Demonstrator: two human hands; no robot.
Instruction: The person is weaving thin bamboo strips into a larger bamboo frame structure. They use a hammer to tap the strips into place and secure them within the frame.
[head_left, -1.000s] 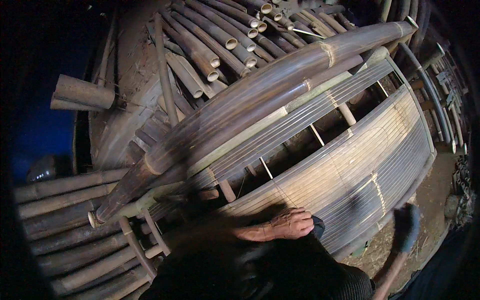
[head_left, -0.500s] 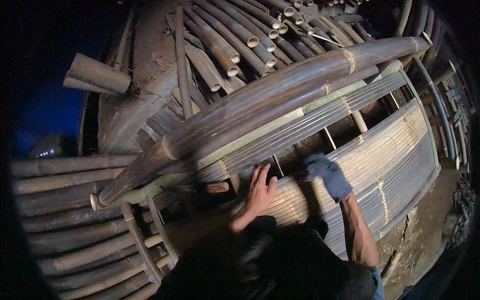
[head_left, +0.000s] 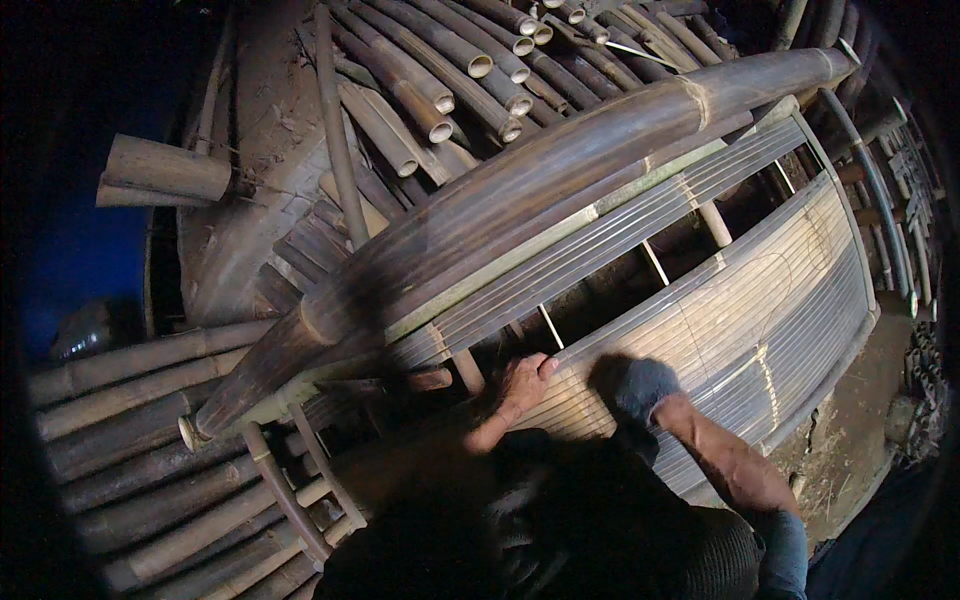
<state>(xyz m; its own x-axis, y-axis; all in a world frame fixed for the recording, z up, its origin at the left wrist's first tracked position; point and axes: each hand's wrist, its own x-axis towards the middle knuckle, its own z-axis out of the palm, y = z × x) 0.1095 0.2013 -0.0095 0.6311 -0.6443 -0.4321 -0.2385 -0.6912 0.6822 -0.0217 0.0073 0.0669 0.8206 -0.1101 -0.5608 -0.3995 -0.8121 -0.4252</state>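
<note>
A bamboo frame bears a panel of thin bamboo slats (head_left: pixel 790 275), pale in the middle and dark along its front edge. Curled over the panel's inner edge, near its left end, is my bare left hand (head_left: pixel 522 388), closed on the outermost bamboo slat. My right hand (head_left: pixel 645 388) wears a dark grey glove and presses down on the slats just right of it; shadow and blur hide its fingers. Beyond a gap with thin crosspieces runs a narrower strip of dark slats (head_left: pixel 590 258).
A thick dark bamboo pole (head_left: pixel 560 160) lies along the far side of the frame. Cut bamboo poles (head_left: pixel 450 65) are piled behind it. More poles (head_left: pixel 150 400) lie side by side at left, near a short split bamboo piece (head_left: pixel 165 168). Bare ground (head_left: pixel 850 430) shows at right.
My left hand has gone from spread fingers to a curled grip on the slat edge. My gloved right hand has come down and nearer to me on the panel. The view has shifted slightly.
</note>
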